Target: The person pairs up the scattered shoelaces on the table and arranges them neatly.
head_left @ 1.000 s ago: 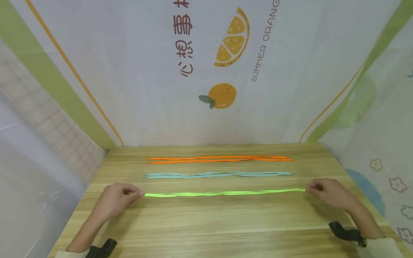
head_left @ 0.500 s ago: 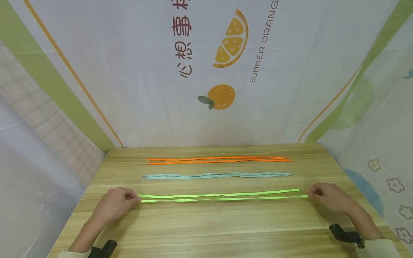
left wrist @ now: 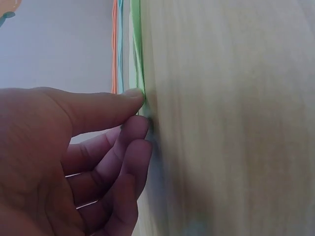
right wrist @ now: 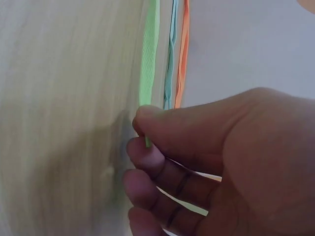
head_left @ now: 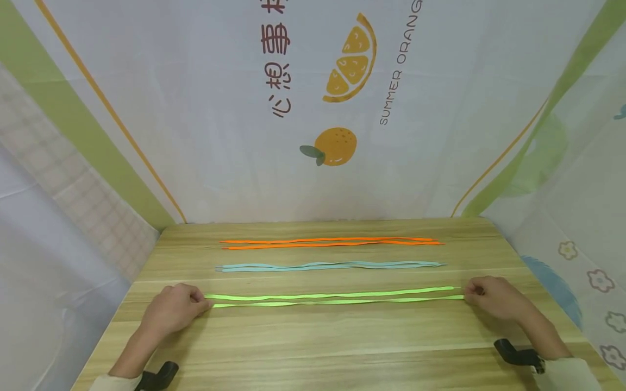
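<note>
Two bright green flat shoelace strands run left to right across the wooden table, almost parallel, with a narrow gap between them. My left hand [head_left: 171,309] pinches the left end of the near green shoelace [head_left: 313,302] between thumb and fingertips, right beside the far strand's left end. At the opposite end my right hand [head_left: 499,298] holds the same near strand; in the right wrist view its tip pokes out below the thumb [right wrist: 152,118]. The far green shoelace [head_left: 342,295] lies with its right tip free, just short of my right fingers.
Behind the green strands lies a pair of light blue shoelace strands [head_left: 323,266], and farther back an orange pair [head_left: 313,240]. A white printed cloth [head_left: 220,136] hangs along the table's [head_left: 332,347] back edge, with more cloth at both sides.
The green strands lay together a second ago. Since then both hands have drawn the near strand toward the front edge, opening a gap. The blue and orange strands have stayed put.
</note>
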`<act>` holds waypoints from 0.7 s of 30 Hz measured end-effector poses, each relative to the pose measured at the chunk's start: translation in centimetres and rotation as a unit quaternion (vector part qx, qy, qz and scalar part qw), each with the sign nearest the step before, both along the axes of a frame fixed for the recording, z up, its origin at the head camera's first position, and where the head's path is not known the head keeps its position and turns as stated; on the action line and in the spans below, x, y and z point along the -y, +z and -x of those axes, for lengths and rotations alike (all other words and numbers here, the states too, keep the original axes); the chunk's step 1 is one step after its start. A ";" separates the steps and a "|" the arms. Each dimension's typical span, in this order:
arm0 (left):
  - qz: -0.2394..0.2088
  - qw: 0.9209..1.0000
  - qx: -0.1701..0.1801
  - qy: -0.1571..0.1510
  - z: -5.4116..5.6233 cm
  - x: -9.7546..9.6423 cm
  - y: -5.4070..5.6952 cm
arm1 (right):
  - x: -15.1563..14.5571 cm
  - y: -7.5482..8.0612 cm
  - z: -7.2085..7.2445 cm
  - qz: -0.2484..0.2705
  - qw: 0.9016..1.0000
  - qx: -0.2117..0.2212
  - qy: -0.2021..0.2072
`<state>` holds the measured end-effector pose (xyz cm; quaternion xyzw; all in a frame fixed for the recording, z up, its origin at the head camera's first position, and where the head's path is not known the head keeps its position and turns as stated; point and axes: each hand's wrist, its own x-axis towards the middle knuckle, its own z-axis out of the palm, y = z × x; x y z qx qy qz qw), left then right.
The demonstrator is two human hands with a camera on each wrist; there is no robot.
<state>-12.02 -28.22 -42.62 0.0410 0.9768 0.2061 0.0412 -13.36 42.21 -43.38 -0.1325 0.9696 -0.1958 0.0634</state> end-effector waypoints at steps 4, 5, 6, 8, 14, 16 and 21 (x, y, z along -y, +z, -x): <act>0.003 1.000 0.004 0.006 0.2 -0.1 0.0 | 0.0 -0.2 0.3 -0.002 1.000 0.004 -0.007; 0.004 1.000 0.004 0.009 0.3 -0.1 0.0 | 0.0 -0.3 0.3 -0.002 1.000 0.006 -0.007; 0.004 1.000 0.003 0.010 0.4 -0.1 0.0 | 0.1 -0.3 0.4 -0.002 1.000 0.007 -0.011; 0.008 1.000 0.001 0.011 0.5 -0.1 0.1 | 0.1 -0.3 0.4 -0.002 1.000 0.006 -0.011; 0.011 1.000 0.006 0.014 0.6 -0.2 0.3 | 0.2 -0.3 0.6 0.000 1.000 0.011 -0.019; 0.009 1.000 0.007 0.014 0.6 -0.2 0.3 | 0.2 -0.4 0.7 0.002 1.000 0.013 -0.017; 0.006 1.000 0.011 0.011 0.5 -0.2 0.3 | 0.2 -0.4 0.8 0.005 1.000 0.017 -0.018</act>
